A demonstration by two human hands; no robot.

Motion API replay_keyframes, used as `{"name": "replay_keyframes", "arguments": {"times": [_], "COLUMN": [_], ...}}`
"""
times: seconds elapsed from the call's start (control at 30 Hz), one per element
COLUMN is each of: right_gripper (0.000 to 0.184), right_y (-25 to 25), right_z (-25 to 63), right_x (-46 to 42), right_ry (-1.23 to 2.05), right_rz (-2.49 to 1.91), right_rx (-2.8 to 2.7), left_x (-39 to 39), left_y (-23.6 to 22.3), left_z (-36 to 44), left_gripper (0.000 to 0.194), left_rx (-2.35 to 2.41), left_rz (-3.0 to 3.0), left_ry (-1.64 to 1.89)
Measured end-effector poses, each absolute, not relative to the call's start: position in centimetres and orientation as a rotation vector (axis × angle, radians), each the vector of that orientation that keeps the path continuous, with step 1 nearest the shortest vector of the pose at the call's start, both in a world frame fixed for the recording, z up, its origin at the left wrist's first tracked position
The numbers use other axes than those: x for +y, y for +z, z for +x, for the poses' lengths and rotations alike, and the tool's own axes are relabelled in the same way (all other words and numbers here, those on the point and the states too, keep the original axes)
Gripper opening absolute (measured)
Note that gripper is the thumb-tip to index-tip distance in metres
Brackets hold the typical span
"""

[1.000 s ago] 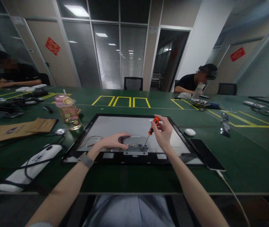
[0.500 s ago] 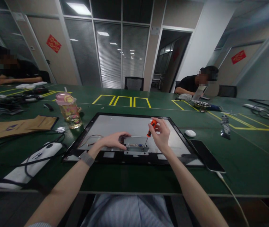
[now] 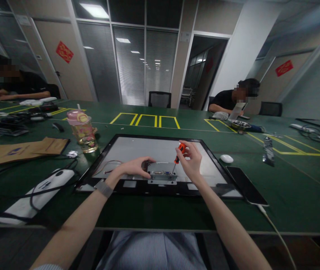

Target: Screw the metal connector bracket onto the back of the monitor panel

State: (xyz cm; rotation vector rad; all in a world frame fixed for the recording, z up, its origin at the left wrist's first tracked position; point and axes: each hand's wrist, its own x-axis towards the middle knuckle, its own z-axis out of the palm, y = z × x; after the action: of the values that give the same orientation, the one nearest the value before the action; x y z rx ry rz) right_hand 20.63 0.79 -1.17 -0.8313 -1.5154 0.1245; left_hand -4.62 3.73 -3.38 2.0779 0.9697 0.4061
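Observation:
A flat display panel [image 3: 154, 146] with a black frame lies face down or back up on the green table; I cannot tell which. Near its front edge sits a metal bracket [image 3: 162, 182] with a row of connector ports. My left hand [image 3: 134, 167] grips the left end of this bracket, thumb in front and fingers behind. My right hand [image 3: 192, 159] is closed round the orange-and-black handle of a screwdriver [image 3: 180, 150]. The screwdriver tilts, its shaft pointing down to the bracket's right end. The exact contact of its tip is too small to make out.
Left of the panel are a pink-lidded bottle [image 3: 82, 131], a brown paper bag [image 3: 21, 150] and a white power strip [image 3: 37, 197] with cables. A white case [image 3: 226, 158] and a phone [image 3: 247, 185] on a cable lie right. Other people sit across the table.
Hardly anything differs. My right hand and the screwdriver have shifted very slightly; my left hand stays at the bracket.

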Motion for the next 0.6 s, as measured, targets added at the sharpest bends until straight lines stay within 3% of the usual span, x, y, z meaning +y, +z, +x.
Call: {"name": "replay_keyframes", "arguments": {"times": [0.6], "right_gripper": [0.023], "right_y": [-1.26], "right_z": [20.49], "right_x": [0.59], "right_ry": [0.126], "right_rz": [-0.814], "right_rx": [-1.556], "left_x": [3.62], "left_y": [-3.28], "left_z": [-4.56], "left_gripper": [0.069], "left_rx": [0.947], "left_rz": [2.039], "left_ry": [0.404]}}
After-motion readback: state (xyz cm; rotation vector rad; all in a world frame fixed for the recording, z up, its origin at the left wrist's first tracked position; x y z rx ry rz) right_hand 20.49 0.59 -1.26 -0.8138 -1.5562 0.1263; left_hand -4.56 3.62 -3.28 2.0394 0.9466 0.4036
